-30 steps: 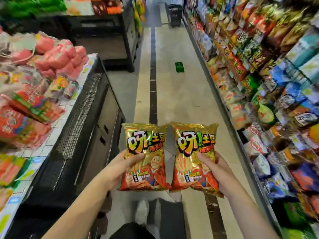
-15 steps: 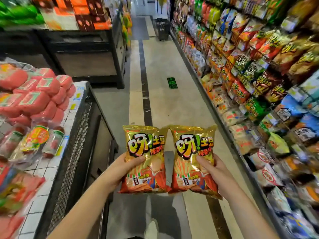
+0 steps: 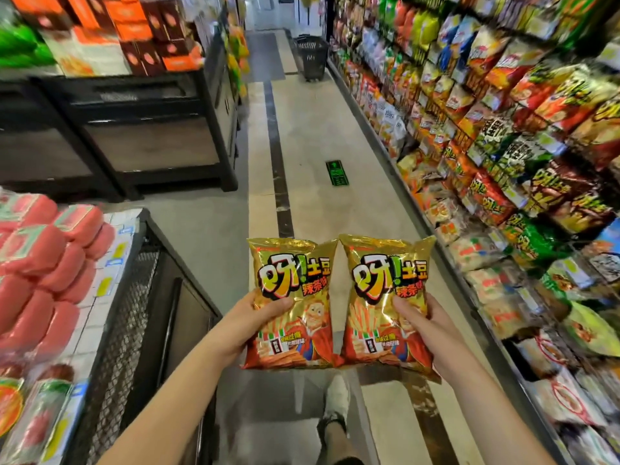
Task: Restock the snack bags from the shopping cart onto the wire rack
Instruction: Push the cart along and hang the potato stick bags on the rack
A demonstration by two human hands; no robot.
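Observation:
I hold two gold-and-red snack bags upright, side by side, over the aisle floor. My left hand (image 3: 250, 325) grips the left snack bag (image 3: 295, 273) by its left edge, thumb across the front. My right hand (image 3: 427, 325) grips the right snack bag (image 3: 382, 276) by its right edge. The two bags touch along their inner edges. The wire rack (image 3: 446, 114), packed with hanging snack bags, runs along the right side of the aisle. No shopping cart shows close by.
A black mesh-sided display (image 3: 131, 317) with red sausage packs (image 3: 43, 256) stands at my left. A black stand (image 3: 214, 129) with boxes is farther left. A dark basket (image 3: 312, 58) sits far down the aisle. A green floor sticker (image 3: 336, 172) lies ahead.
The view has lifted and moved forward along the aisle, and the left display slid back. Both bags stay gripped, side by side in front of me.

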